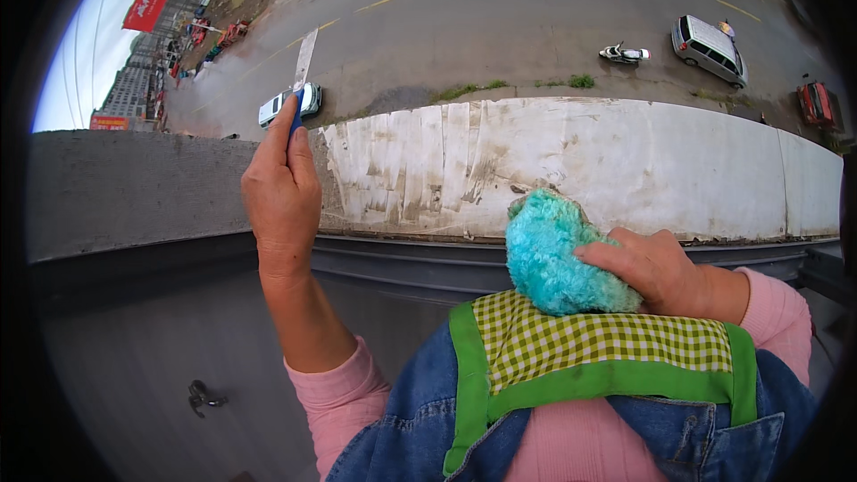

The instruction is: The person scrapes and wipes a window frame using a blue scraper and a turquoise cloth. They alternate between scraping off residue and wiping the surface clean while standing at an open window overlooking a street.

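My left hand (pixel 282 181) is closed around the blue handle (pixel 296 110) of a flat scraper, with the thumb and a finger along it. Its thin pale blade (pixel 306 59) points away from me, over the street beyond the ledge. In my right hand (pixel 659 271) is a bunched turquoise plush cloth (pixel 552 251), its far side dirty brown. The cloth is close above the near part of a white ledge (pixel 602 147); whether it touches cannot be told. Brown smears and streaks mark the ledge's left half.
A dark window frame (pixel 402 268) runs along the ledge's near side. Left of the white surface is a grey wall top (pixel 134 187). A handle (pixel 204 398) sticks out at lower left. Far below lies a street (pixel 502 27) with a van (pixel 710 50), a scooter (pixel 624 53) and cars.
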`<state>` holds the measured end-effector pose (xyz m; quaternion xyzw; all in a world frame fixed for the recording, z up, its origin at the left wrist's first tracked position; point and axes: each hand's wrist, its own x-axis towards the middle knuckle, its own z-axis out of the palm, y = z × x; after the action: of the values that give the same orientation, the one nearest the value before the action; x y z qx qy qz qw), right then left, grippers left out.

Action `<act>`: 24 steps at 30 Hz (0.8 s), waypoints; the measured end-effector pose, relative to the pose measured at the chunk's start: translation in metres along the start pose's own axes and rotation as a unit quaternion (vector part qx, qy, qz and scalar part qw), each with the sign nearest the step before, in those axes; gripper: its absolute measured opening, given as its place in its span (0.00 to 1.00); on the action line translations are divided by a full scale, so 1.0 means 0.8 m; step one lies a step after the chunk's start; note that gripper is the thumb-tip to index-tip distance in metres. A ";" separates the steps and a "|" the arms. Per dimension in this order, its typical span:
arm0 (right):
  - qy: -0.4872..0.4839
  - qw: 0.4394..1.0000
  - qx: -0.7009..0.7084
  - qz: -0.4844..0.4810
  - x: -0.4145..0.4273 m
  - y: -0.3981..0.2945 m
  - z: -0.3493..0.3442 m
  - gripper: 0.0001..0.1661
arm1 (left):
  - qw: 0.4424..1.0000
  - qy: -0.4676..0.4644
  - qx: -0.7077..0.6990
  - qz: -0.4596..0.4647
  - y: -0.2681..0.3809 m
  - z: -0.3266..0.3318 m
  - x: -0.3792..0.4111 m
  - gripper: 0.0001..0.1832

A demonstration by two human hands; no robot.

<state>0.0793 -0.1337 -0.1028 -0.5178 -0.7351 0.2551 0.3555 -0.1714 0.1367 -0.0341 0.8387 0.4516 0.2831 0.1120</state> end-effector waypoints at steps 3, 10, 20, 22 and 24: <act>-0.012 1.000 0.008 -0.012 0.006 -0.002 -0.002 0.40 | 0.932 -0.227 0.280 -0.025 -0.025 0.016 -0.026 0.19; 0.000 1.000 0.019 0.001 0.002 0.002 0.002 0.41 | 0.984 -0.061 0.166 -0.037 0.010 -0.114 -0.055 0.14; 0.011 1.000 0.018 -0.015 0.002 0.004 0.006 0.42 | 0.937 -0.192 0.288 -0.043 0.026 -0.157 -0.110 0.09; 0.017 0.999 0.020 -0.019 0.003 0.002 0.005 0.41 | 0.931 -0.197 0.306 -0.037 0.025 -0.149 -0.109 0.09; 0.024 0.999 0.019 -0.029 0.006 0.000 0.005 0.41 | 0.925 -0.207 0.316 -0.024 0.020 -0.143 -0.109 0.07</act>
<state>0.0754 -0.1294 -0.1043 -0.4956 -0.7358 0.2466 0.3902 -0.2637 0.0487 0.0335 0.8596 0.5040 -0.0572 -0.0614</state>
